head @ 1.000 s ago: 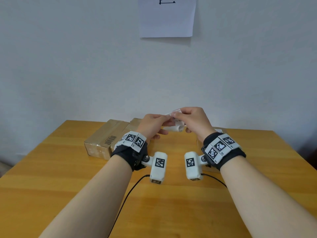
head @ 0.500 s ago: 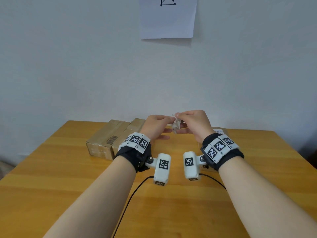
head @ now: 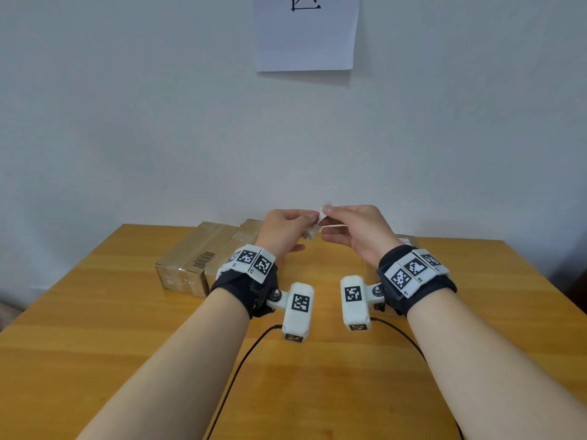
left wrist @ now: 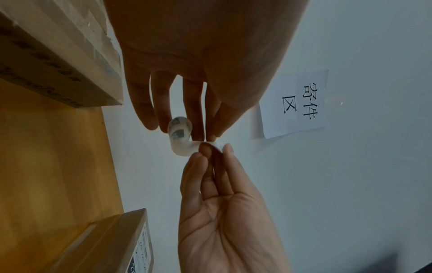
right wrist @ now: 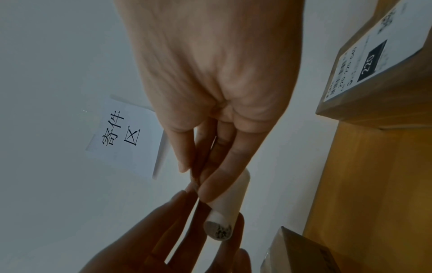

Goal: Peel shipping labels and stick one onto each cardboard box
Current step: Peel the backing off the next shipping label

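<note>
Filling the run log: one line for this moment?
step: peeling | left hand: pinches curled shipping label | right hand: pinches its edge | boxes: on table

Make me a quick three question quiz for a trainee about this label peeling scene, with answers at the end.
1. True or false: the curled shipping label is lying flat on the wooden table.
2. Which hands pinch the label? A) left hand only B) right hand only C) both
3. Fill in: the cardboard box on the right already carries a white ____ with the number 220.

Key: 1 false, it is held in the air above the table; 2 C; 3 label.
</note>
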Motion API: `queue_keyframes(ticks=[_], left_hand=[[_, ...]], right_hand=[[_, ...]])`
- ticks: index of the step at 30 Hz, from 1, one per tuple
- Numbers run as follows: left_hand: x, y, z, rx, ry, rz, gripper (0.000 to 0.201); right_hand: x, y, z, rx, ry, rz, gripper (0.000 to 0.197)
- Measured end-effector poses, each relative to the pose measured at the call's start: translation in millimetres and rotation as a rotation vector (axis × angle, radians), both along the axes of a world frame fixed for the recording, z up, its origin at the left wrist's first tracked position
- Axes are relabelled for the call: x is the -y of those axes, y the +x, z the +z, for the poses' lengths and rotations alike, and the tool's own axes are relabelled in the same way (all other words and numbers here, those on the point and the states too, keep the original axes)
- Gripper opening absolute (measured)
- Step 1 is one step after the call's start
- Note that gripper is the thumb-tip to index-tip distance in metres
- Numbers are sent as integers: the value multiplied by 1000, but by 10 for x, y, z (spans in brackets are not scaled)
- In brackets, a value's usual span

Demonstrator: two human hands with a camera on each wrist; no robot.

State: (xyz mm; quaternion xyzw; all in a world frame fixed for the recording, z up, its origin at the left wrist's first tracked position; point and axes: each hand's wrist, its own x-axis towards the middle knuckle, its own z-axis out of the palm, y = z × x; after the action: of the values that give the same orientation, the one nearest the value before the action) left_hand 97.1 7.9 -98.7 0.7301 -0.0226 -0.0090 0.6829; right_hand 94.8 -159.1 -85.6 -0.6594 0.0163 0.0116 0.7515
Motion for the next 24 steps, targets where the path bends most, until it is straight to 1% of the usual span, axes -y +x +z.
queue_keyframes(ticks=[6,10,15,24], left_hand=[[37,0,13,26,23,1,14],[55,-21,15,50,35,-10,21],[67,-35,8,78,26,-16,20],[46,-21,23,79,33,-10,18]], right_hand=[[26,-10,-10,16,-69,-13,21],[44,-33,8,21,-91,5,29],[52,-54,27,6,-123,12,36],[33,-68,25,-1,-119,36,25]])
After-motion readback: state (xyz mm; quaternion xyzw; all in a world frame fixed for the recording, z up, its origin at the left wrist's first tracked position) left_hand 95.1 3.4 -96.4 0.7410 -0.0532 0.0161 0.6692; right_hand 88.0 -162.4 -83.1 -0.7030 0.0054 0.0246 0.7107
